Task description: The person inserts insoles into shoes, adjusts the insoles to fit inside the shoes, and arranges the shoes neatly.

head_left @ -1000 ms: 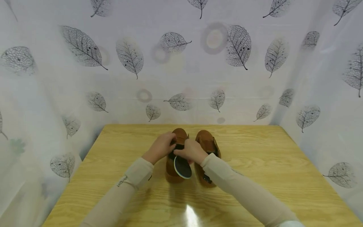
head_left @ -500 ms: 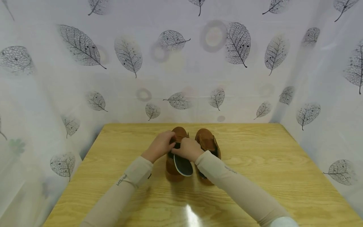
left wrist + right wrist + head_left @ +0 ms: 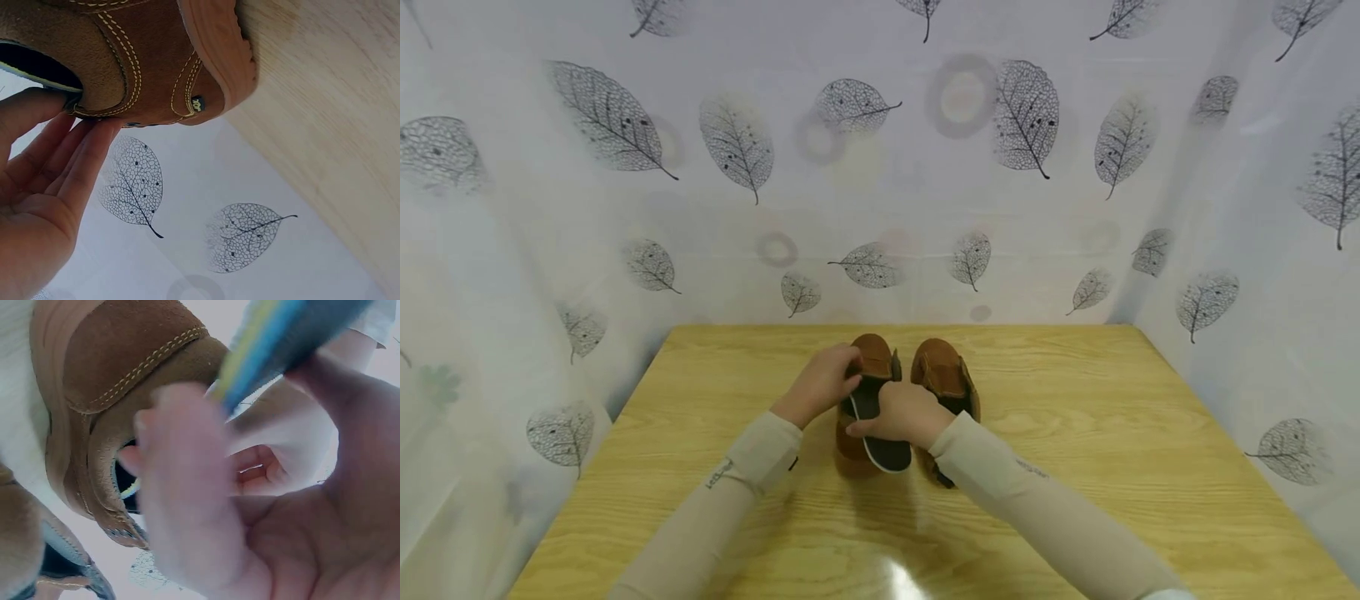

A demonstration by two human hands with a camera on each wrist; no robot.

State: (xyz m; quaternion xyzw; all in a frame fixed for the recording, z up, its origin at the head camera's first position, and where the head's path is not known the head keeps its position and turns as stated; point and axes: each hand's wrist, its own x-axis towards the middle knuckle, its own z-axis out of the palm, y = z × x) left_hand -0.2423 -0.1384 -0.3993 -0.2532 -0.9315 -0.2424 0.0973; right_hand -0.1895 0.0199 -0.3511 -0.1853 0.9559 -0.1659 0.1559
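In the head view, a brown leather shoe (image 3: 871,357) with yellow stitching stands on the wooden table, toe toward the curtain. My left hand (image 3: 822,385) pinches the left edge of its opening between thumb and fingers, as the left wrist view of the shoe (image 3: 147,56) shows. Between its thumb and fingers my right hand (image 3: 908,414) holds a dark insole (image 3: 891,457) with a pale rim. The insole's front end lies in the shoe's opening, and its heel end sticks up and out toward me. The right wrist view shows the insole's edge (image 3: 269,353) blurred, with yellow and blue layers.
A matching brown shoe (image 3: 938,367) stands just right of the first one, partly under my right wrist. The wooden table (image 3: 1075,450) extends to both sides. A leaf-printed curtain (image 3: 910,183) closes off the back and sides.
My right hand has shifted back toward me and slightly right along the insole, and more of the insole's front part shows. The left hand stays on the shoe's edge.
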